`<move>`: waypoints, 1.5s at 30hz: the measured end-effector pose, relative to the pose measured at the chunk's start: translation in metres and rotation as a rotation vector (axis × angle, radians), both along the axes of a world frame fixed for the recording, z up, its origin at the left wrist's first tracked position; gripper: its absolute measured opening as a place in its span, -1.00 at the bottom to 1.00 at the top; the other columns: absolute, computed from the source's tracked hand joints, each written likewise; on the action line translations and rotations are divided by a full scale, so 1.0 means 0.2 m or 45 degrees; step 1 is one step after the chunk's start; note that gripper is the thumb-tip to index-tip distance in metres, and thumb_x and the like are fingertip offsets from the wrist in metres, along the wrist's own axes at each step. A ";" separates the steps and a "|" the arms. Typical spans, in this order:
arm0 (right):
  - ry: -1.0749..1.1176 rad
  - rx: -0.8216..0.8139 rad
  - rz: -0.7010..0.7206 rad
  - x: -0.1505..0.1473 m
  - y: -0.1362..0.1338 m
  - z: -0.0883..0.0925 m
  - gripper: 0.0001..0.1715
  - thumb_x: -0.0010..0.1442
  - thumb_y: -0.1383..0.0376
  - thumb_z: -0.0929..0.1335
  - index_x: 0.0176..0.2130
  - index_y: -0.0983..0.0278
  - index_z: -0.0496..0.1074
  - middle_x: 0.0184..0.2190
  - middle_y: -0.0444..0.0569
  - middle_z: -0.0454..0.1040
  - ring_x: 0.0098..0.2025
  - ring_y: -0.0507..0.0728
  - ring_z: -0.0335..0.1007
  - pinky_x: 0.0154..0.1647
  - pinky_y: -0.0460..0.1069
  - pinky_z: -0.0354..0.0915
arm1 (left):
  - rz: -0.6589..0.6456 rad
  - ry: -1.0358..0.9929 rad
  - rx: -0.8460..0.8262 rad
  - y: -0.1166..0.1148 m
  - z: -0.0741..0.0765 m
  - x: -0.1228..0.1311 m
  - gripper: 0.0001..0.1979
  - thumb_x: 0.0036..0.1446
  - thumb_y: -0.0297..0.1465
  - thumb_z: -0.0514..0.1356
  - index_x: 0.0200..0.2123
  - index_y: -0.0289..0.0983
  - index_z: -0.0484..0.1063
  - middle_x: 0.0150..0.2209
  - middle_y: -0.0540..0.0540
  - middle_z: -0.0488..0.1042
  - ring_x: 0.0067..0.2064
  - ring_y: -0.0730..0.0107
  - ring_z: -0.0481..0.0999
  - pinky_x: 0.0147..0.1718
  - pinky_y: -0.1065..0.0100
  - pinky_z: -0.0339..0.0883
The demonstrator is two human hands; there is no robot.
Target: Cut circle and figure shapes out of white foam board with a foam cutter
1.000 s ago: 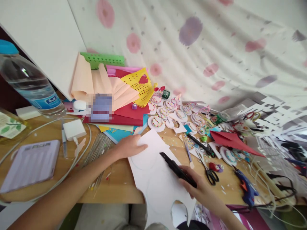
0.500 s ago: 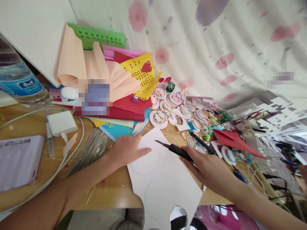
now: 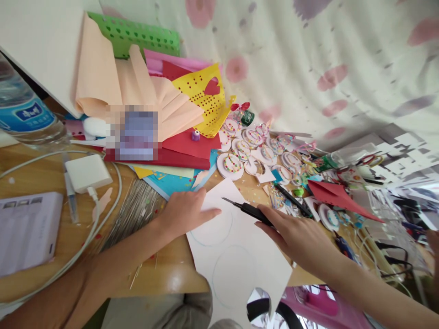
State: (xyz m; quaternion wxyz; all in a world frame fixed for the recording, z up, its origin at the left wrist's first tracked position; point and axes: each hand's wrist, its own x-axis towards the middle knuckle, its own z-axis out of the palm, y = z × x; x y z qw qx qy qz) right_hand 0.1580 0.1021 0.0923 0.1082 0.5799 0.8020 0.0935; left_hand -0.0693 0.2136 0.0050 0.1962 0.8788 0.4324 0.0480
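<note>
Wooden desk (image 3: 171, 269): white card (image 3: 254, 260) under left fingers (image 3: 210, 214), knife (image 3: 251, 210) in right fingers (image 3: 273, 216).

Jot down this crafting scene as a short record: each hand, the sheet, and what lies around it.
Left hand: resting on the upper left of the white sheet
Right hand: gripping a black craft knife
Blade: over the sheet; contact unclear
Sheet markings: faint drawn circles
Sheet edge: rounded cutout near the bottom
To the left: white charger, water bottle
Beyond: beaded white discs
To the right: red paper
</note>
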 end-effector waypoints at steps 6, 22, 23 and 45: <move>-0.090 -0.022 0.015 -0.01 0.01 0.01 -0.63 0.43 0.12 0.10 0.01 0.28 0.27 -0.35 -0.06 0.60 -0.53 0.15 0.54 -0.67 -0.02 0.06 | -0.004 0.019 0.000 0.01 0.01 0.01 -0.50 0.17 0.07 0.08 -0.29 -0.29 0.41 -0.45 -0.20 0.58 -0.30 -0.08 0.63 -0.47 0.22 0.33; -0.167 -0.092 -0.074 -0.02 0.00 0.01 -0.66 0.41 0.10 0.15 0.00 0.25 0.27 -0.35 -0.10 0.59 -0.56 0.18 0.50 -0.67 0.00 -0.02 | -0.008 0.015 0.031 0.01 0.00 0.01 -0.48 0.16 0.10 0.08 -0.29 -0.29 0.41 -0.44 -0.19 0.59 -0.31 -0.05 0.63 -0.49 0.25 0.28; -0.172 -0.089 -0.075 -0.02 0.00 0.01 -0.65 0.41 0.10 0.14 0.00 0.25 0.27 -0.35 -0.09 0.59 -0.57 0.18 0.50 -0.67 0.00 -0.03 | -0.006 0.014 0.034 0.01 0.00 0.01 -0.48 0.16 0.10 0.08 -0.29 -0.29 0.42 -0.44 -0.19 0.59 -0.31 -0.06 0.63 -0.49 0.24 0.29; -0.199 -0.229 -0.145 -0.03 0.01 0.02 -0.66 0.41 0.11 0.14 0.04 0.24 0.24 -0.28 -0.04 0.60 -0.51 0.16 0.51 -0.64 -0.02 -0.11 | -0.004 0.012 0.020 0.00 0.01 0.01 -0.49 0.15 0.08 0.10 -0.31 -0.29 0.42 -0.45 -0.20 0.58 -0.32 -0.08 0.63 -0.50 0.24 0.26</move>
